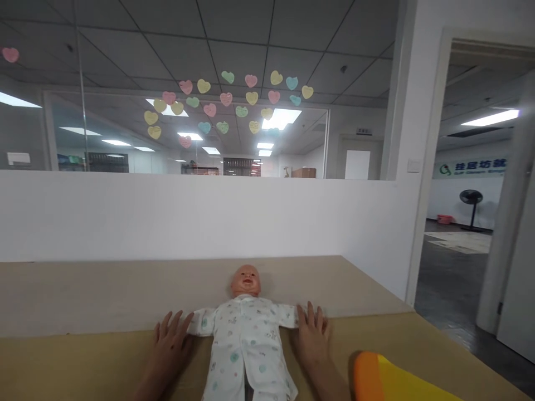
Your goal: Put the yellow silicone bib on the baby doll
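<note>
A baby doll (246, 340) lies on its back on the table, head toward the wall and arms stretched out sideways. It wears a white printed outfit with long sleeves; its lower end runs out of view. Beside the sleeve end at the left is my left hand (170, 340), palm down with the fingers spread. My right hand (311, 334) rests by the other sleeve end, its fingers also apart. Both hands are at the cuffs; whether they press on the cloth I cannot tell. Neither hand grips anything.
An orange and yellow object (388, 379) lies right of my right arm, partly cut off. The tan table (104, 295) meets a white wall (167, 217) below a window with heart-shaped notes (226, 99). An open doorway at the right shows a standing fan (471, 197).
</note>
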### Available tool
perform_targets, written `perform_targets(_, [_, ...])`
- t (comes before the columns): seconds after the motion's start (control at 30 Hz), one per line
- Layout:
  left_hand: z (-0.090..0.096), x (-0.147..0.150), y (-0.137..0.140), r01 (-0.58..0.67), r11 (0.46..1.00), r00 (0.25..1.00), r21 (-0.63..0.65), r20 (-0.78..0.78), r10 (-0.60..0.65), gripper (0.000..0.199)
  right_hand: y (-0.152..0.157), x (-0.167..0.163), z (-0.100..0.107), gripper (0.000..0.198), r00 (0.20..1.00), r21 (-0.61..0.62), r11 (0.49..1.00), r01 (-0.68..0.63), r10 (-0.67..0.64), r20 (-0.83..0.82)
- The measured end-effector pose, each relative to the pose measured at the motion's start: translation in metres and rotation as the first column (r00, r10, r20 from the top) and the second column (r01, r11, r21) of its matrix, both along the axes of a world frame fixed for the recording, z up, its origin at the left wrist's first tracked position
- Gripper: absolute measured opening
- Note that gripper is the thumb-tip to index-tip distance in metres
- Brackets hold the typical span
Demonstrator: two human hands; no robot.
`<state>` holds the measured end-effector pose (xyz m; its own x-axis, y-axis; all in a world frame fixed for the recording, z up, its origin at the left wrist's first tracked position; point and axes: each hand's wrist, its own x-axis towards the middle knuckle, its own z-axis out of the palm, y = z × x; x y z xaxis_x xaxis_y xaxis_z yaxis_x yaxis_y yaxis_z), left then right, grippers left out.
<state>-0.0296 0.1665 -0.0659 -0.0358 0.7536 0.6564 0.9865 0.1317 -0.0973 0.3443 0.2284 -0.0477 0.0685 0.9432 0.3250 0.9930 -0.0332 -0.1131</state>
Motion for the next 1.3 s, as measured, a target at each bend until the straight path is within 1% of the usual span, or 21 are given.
perform_targets(0.1, [-0.004, -0.004, 0.003, 0.077, 0.994, 0.996, 0.073, -0.04, -0.075, 0.042, -0.004, -0.011, 0.002, 0.063, 0.997, 0.021, 0.997, -0.08, 0.081, -0.013])
perform_targets(0.17, [-0.005, -0.006, 0.005, 0.106, 0.988, 0.993, 0.11, -0.063, -0.1, 0.042, -0.006, -0.017, 0.003, 0.061, 0.989, 0.022, 0.99, -0.143, 0.143, -0.021])
perform_targets(0.23, [-0.007, -0.007, 0.006, 0.118, 0.985, 0.991, 0.129, -0.075, -0.109, 0.042, -0.007, -0.02, 0.004, 0.06, 0.985, 0.014, 0.985, -0.169, 0.17, -0.037])
perform_targets(0.43, [-0.008, -0.006, 0.007, 0.114, 0.99, 0.993, 0.079, -0.021, -0.113, 0.046, -0.007, -0.019, 0.006, 0.058, 0.982, 0.004, 0.983, -0.183, 0.183, -0.053])
perform_targets(0.63, [-0.005, -0.005, 0.005, 0.127, 0.992, 0.991, 0.019, -0.034, -0.127, 0.048, -0.011, -0.02, 0.009, 0.058, 0.979, -0.003, 0.98, -0.199, 0.198, -0.056])
perform_targets(0.93, [-0.003, -0.007, 0.005, 0.184, 0.976, 0.983, 0.113, -0.036, -0.181, 0.038, -0.008, -0.02, 0.005, 0.058, 0.982, -0.001, 0.982, -0.186, 0.186, -0.042])
perform_targets(1.07, [-0.005, -0.011, 0.01, 0.25, 0.946, 0.968, 0.209, -0.032, -0.249, 0.039, -0.009, -0.02, 0.007, 0.059, 0.982, 0.002, 0.983, -0.185, 0.185, -0.041])
perform_targets(1.17, [-0.007, -0.014, 0.015, 0.257, 0.926, 0.965, 0.276, -0.022, -0.261, 0.039, -0.01, -0.02, 0.008, 0.06, 0.982, 0.01, 0.983, -0.184, 0.184, -0.039])
perform_targets(1.23, [-0.006, -0.013, 0.017, 0.241, 0.933, 0.968, 0.267, -0.003, -0.25, 0.037, -0.01, -0.021, 0.007, 0.06, 0.982, 0.016, 0.983, -0.183, 0.183, -0.037])
perform_targets(1.3, [-0.002, -0.009, 0.016, 0.219, 0.95, 0.973, 0.224, 0.022, -0.229, 0.034, -0.01, -0.021, 0.006, 0.059, 0.982, 0.006, 0.983, -0.182, 0.182, -0.038])
